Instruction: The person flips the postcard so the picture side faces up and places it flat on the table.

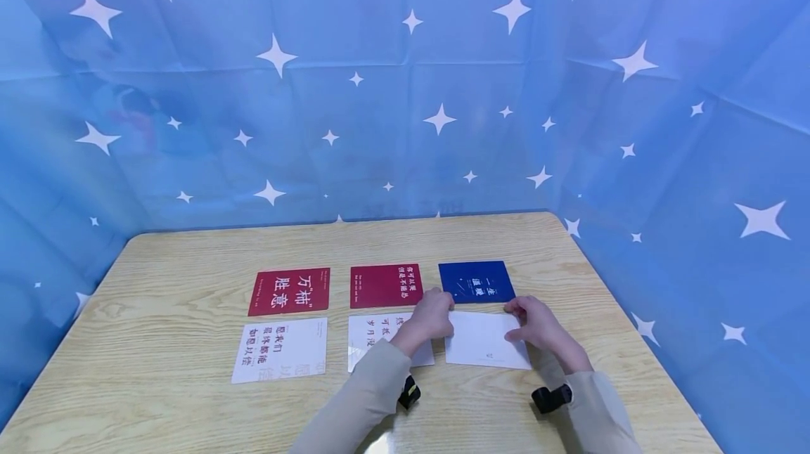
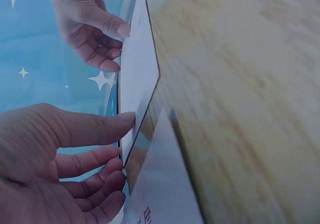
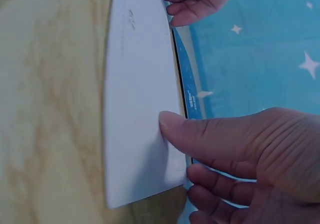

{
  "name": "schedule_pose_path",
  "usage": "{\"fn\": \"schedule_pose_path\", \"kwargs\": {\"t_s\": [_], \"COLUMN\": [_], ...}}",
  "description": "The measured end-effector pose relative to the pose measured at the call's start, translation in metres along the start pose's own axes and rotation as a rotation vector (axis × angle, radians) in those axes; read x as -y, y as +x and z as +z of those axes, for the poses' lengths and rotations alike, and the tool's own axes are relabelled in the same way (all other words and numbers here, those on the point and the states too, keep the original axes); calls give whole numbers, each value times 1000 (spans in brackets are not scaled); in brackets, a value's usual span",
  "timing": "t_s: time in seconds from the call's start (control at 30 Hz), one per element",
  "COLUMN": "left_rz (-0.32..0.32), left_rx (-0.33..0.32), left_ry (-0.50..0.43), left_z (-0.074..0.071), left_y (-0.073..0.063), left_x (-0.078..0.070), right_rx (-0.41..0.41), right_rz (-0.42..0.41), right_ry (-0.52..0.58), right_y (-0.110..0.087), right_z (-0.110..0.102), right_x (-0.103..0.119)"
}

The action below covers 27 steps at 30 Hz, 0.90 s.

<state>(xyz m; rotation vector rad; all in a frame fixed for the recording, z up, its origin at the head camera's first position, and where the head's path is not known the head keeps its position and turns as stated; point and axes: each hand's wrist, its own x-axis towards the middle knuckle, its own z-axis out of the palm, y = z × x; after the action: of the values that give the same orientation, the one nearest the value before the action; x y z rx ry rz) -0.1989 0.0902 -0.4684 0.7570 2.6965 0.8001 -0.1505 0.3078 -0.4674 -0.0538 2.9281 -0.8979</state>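
Observation:
A white card (image 1: 481,345) with a small mark near its lower edge is at the right end of the front row, just below a blue card (image 1: 474,282). My left hand (image 1: 432,315) holds its left side, thumb on the white face and fingers at the edge. At the right side my right hand (image 1: 536,324) pinches it the same way, the thumb (image 3: 172,126) overlapping the face near a corner. Beneath my left wrist lies a white card with dark red writing (image 1: 365,341), partly hidden by the hand and sleeve.
Two red cards (image 1: 290,292) with white writing lie in the back row, left of the blue one. Another white card with writing (image 1: 285,352) is at the front left. The wooden table (image 1: 158,341) meets a blue star-patterned curtain (image 1: 354,159) behind and at the sides.

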Motion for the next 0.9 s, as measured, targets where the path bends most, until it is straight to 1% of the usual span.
{"fn": "schedule_pose_path", "kwargs": {"t_s": [0.07,0.13,0.3,0.47,0.57,0.67,0.77,0.9], "left_rz": [-2,-8,-18,-2,4,9,19,34], "left_rx": [10,28,58,44,38,43,48,37], "left_ry": [23,40,79,132,146,128,99,93], "left_z": [0,-1,-2,-1,-1,-1,-2,-3], "left_y": [1,2,4,5,5,4,3,1], "left_x": [-1,-2,-4,-4,-4,-4,-3,-2], "right_rx": [26,45,70,89,91,83,67,30], "right_rz": [38,58,78,123,121,101,85,65], "right_ry": [-3,-11,-30,-18,-17,-26,-35,-28], "right_y": [2,4,7,7,5,1,-4,-8], "right_z": [-1,-2,-4,-4,-5,-6,-8,-8], "right_x": [1,2,5,6,5,2,-1,-5]}}
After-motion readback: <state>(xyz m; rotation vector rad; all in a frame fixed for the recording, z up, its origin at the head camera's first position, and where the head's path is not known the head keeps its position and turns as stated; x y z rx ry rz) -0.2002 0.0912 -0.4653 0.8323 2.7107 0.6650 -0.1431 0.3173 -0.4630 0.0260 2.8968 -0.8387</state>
